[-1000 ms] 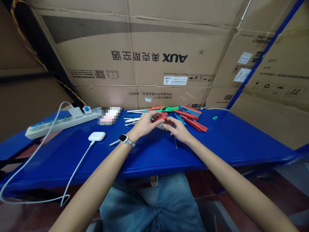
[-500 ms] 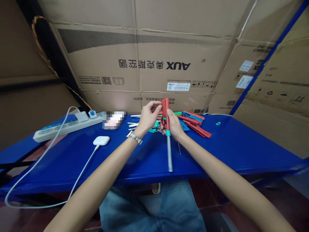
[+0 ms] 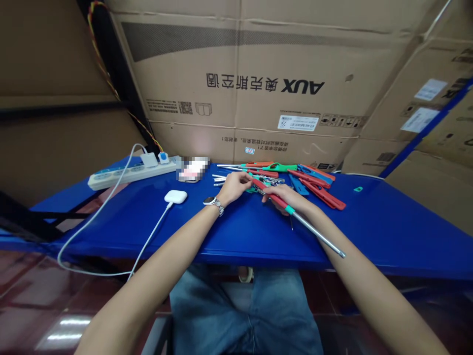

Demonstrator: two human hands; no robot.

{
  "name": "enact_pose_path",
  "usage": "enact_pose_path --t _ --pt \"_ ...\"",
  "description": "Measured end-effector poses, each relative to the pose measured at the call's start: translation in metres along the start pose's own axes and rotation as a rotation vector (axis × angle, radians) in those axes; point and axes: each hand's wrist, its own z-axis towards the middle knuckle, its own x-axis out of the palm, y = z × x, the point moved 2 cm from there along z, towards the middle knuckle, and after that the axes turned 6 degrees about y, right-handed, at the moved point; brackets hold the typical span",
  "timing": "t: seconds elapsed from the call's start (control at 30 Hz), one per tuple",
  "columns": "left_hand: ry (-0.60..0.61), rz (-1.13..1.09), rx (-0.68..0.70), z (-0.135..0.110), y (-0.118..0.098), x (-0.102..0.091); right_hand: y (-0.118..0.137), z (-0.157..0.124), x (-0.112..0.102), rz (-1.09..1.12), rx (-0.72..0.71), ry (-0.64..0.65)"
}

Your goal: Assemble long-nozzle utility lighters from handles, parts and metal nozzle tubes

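My right hand (image 3: 290, 197) is wrapped round a red long-nosed lighter (image 3: 318, 233). Its metal barrel slants down to the right across my forearm, and a green collar joins it to the red handle. At the handle's far end my left hand (image 3: 236, 187) has its fingers pinched together, and the fingertips meet the red plastic. Behind and under the hands lies a pile of small green and metal parts (image 3: 254, 189), partly hidden. A thin metal pin or tool (image 3: 291, 224) shows below my right hand.
Red handle shells (image 3: 323, 194), blue shells (image 3: 298, 186) and a green lighter body (image 3: 284, 167) lie at the back. Metal tubes (image 3: 219, 179) are left of the pile. A white earphone case (image 3: 176, 196) on a cable, a power strip (image 3: 136, 172) and a blurred phone-like object (image 3: 194, 169) sit farther left.
The lighter has tipped from upright to a low slant, its barrel swinging right and its handle end dropping toward the pile. Both hands have lowered with it. The view has shifted.
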Motion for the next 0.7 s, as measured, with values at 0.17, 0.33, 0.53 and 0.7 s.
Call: enact_pose_path --t 0.17,0.33,0.53,0.7 --pt "0.028 -0.094 0.012 0.0 0.001 0.001 0.0 -0.004 0.002 0.096 -0.026 0.095" --pt "-0.046 -0.086 0.065 -0.003 -0.003 0.003 -0.006 0.001 0.0 0.189 0.004 0.134" --pt "-0.163 -0.03 0.066 -0.007 -0.009 0.01 -0.007 0.004 0.001 0.261 -0.004 0.154" --pt "-0.221 -0.002 0.061 -0.007 -0.011 0.01 -0.006 0.003 0.009 0.297 -0.038 0.145"
